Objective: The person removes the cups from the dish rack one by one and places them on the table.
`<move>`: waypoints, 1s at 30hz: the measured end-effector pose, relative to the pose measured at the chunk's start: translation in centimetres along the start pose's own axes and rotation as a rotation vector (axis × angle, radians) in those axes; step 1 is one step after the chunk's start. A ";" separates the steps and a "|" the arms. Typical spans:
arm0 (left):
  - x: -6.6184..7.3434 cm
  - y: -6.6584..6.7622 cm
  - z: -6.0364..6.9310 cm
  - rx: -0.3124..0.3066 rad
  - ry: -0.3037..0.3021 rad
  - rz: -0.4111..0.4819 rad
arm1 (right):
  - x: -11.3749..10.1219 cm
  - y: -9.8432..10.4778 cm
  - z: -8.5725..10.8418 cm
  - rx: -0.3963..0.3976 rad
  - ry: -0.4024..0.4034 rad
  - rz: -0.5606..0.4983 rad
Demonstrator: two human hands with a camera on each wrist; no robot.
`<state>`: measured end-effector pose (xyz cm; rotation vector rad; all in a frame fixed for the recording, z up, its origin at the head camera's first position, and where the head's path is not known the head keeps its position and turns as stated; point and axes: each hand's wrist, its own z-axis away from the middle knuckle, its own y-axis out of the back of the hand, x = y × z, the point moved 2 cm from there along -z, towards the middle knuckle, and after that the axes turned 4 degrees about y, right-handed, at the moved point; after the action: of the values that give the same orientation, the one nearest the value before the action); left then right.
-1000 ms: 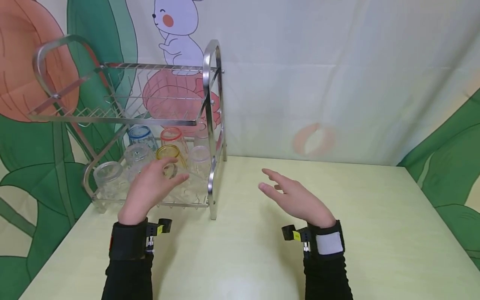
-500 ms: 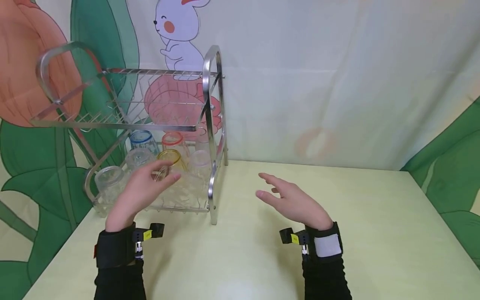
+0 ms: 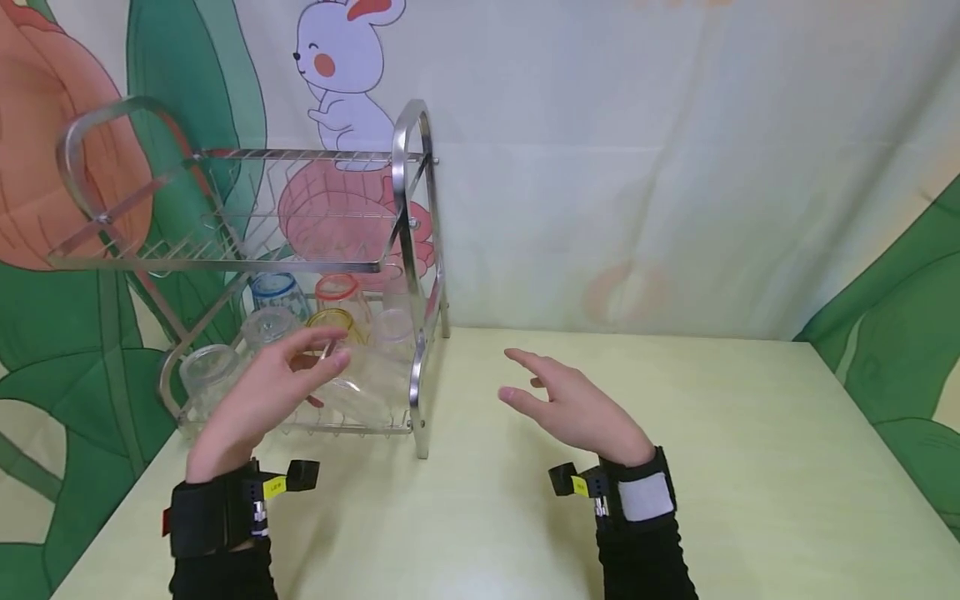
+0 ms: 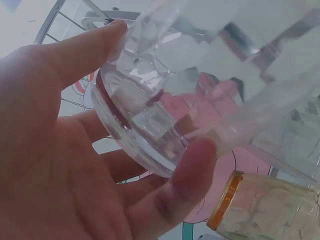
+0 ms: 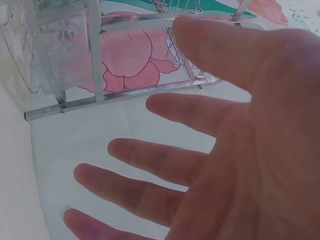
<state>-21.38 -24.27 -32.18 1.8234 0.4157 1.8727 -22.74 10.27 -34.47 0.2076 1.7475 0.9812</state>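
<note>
My left hand (image 3: 272, 387) is at the front of the rack's lower tier, gripping a clear drinking glass (image 4: 145, 105) by its thick base between thumb and fingers. In the head view this glass (image 3: 356, 402) tilts, its mouth end slanting down to the right, and is partly hidden by the hand. Behind it, upside down, are a yellow-rimmed glass (image 3: 337, 319), a red-rimmed glass (image 3: 341, 292) and a blue-rimmed glass (image 3: 276, 290). Over the table, right of the rack, my right hand (image 3: 581, 410) hovers with fingers extended, holding nothing.
A two-tier metal dish rack (image 3: 217, 265) stands at the table's back left. Several clear glasses, such as one at the front left (image 3: 208, 371), share its lower tier. The pale table (image 3: 480, 500) reaches back to a printed curtain (image 3: 555, 183).
My left hand has drawn back left and toward me, and the glass it grips now shows tilted beside it. My right hand has barely moved. The head view has shifted slightly.
</note>
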 end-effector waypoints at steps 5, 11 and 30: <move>0.4 -0.3 0.2 -0.006 -0.034 0.016 | -0.6 -0.6 -0.2 -0.007 0.025 0.010; 0.7 -0.9 0.2 -0.015 -0.060 0.019 | -1.3 -1.0 -0.2 -0.020 0.041 0.035; 1.9 -4.3 -1.1 -0.167 -0.130 0.153 | -2.8 -1.4 -0.3 -0.016 0.107 0.067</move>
<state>-21.83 -19.53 -32.93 1.8949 0.0733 1.8140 -21.46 7.67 -33.42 0.2077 1.8395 1.0722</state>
